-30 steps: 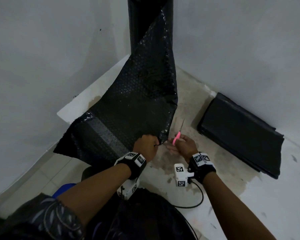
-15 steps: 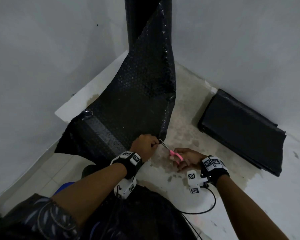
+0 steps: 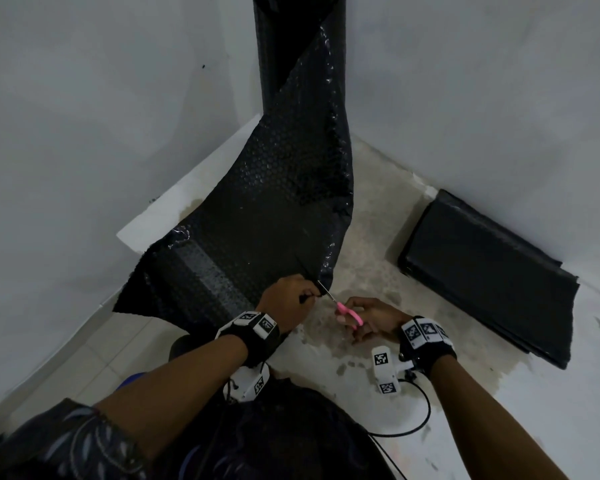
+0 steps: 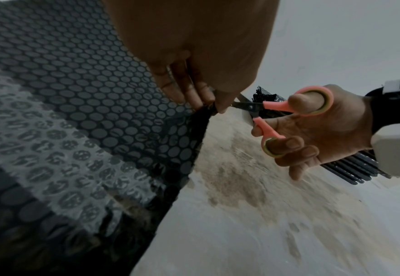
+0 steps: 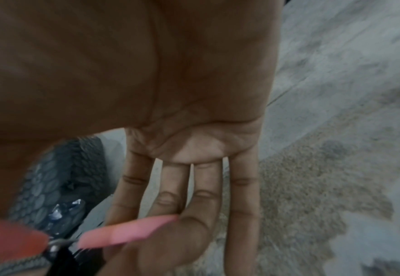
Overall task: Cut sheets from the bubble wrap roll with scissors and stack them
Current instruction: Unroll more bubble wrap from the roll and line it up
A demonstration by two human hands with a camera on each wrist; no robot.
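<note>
Head view: where the bubble wrap [image 3: 267, 209] hangs down from the upright roll [image 3: 291, 46] in the corner and spreads toward the person, its near right corner is pinched in the left hand [image 3: 288, 299]; the scissors [image 3: 343, 308] are held in the right hand [image 3: 371, 318], blades pointed up-left at the pinched edge; a stack of cut sheets [image 3: 482, 285] is seen lying against the right wall, well apart from the hands
Left wrist view: while the film is gripped between thumb and curled fingers [image 4: 189, 87] of the left hand, the blade tips are seen just beside that pinch, touching or nearly touching the edge; the thumb sits in the upper pink loop and a finger in the lower loop, so the scissors are grasped firmly; the blades appear slightly parted
Right wrist view: although much is blurred, the pink handles [image 5: 123, 235] are seen against the fingers [image 5: 206, 196], with bubble wrap behind
Handling, judged: the material is taken to be very light, limp and slick, so it will likely fold away from the blades unless kept taut; hold is best kept at the edge just beside the cut line, tension being drawn away from the roll; bubbles may be crushed by a hard grip; whether a cut has begun cannot be told
</note>
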